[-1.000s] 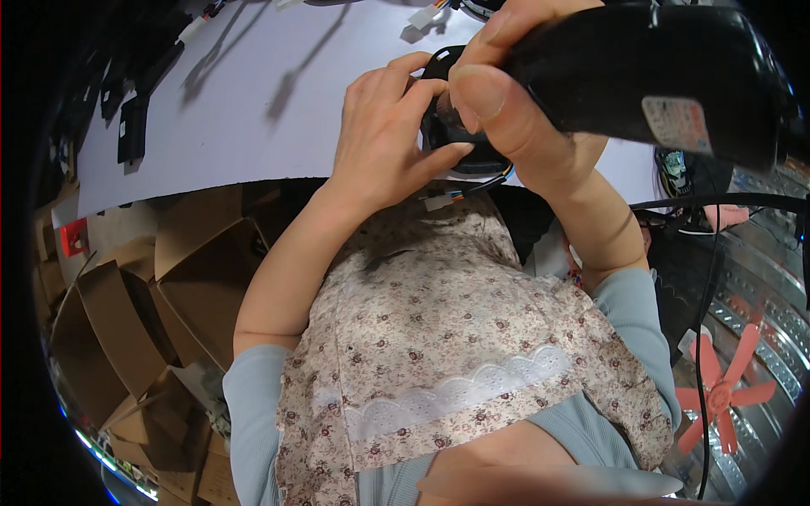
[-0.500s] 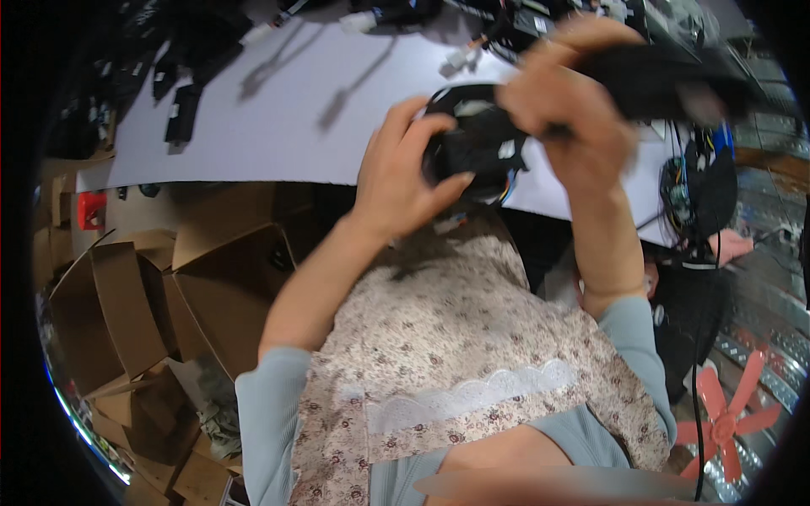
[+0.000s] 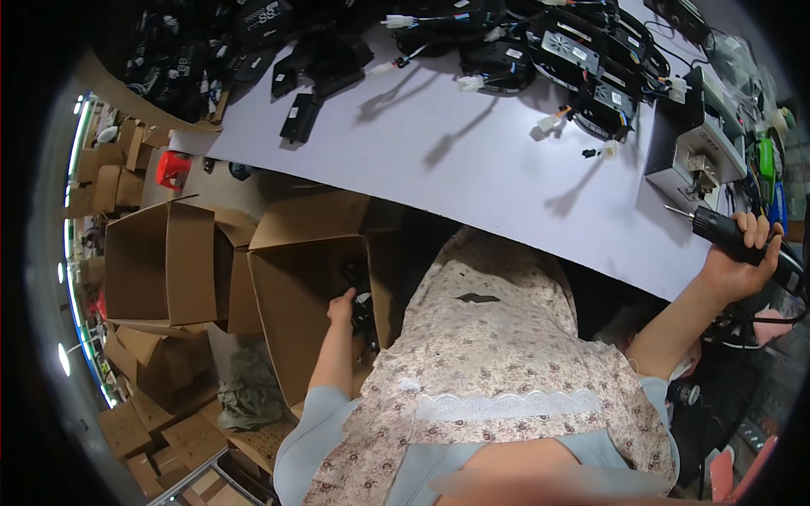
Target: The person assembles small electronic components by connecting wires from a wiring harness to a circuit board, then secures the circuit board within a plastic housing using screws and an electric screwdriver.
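Observation:
My right hand (image 3: 736, 268), at the right end of the table, is closed around a black electric screwdriver (image 3: 722, 229). Its thin metal bit points left, toward a silver-grey box-shaped device (image 3: 699, 139). Down at the left, my left hand (image 3: 341, 307) reaches into an open cardboard box (image 3: 291, 291) below the table edge. Dark parts with white bits (image 3: 363, 314) lie right beside its fingertips inside the box. Most of that hand's fingers are hidden, so whether it grips one of them is unclear.
Black round-backed units (image 3: 574, 59) with loose wire connectors crowd the far side of the white table (image 3: 498, 164). More dark units (image 3: 186, 63) are heaped at the far left. Other cardboard boxes (image 3: 190, 261) stand on the left, with a red object (image 3: 173, 169) behind them.
My left hand has left the table and the black unit it held there, dropping into the cardboard box. My right hand has swung out right with the screwdriver. The view has shifted.

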`<state>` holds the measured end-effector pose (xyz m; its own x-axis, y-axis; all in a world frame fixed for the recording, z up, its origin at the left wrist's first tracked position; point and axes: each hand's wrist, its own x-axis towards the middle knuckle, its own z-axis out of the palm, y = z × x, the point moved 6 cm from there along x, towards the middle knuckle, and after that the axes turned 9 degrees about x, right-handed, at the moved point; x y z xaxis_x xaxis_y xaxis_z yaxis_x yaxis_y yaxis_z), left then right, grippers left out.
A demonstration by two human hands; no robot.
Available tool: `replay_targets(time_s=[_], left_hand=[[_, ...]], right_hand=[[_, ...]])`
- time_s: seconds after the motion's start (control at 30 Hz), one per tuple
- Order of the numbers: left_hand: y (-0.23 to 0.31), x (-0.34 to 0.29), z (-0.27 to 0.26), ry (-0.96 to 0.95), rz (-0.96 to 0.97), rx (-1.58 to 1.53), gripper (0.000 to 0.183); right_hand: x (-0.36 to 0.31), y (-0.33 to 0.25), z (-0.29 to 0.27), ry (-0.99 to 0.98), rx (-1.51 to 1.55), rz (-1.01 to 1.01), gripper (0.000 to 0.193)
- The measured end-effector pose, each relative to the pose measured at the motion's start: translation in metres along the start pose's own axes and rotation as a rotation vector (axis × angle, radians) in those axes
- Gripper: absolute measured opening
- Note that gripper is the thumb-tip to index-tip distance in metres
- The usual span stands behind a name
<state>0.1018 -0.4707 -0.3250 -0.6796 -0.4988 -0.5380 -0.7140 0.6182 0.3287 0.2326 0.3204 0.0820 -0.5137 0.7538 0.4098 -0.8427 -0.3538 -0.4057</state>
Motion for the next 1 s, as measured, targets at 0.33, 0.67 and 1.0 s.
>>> replay_targets(time_s=[0.33,0.67,1.0], left_hand=[[0.413,-0.204,-0.110,0.538,1.491,-0.070,0.015],[0.521,-0.381,0.027,-0.145,2.097,-0.122,0.030],[0.648,-0.367,0.024,0.403,1.635,0.240,0.052]], right_hand=[[0.005,-0.028,-0.014,-0.037,-0.068,-0.075,0.014],[-0.004,-0.024,0.010,-0.001,-0.251,-0.214,0.023],[0.004,-0.046,-0.020,0.085,-0.242,-0.290,0.025]])
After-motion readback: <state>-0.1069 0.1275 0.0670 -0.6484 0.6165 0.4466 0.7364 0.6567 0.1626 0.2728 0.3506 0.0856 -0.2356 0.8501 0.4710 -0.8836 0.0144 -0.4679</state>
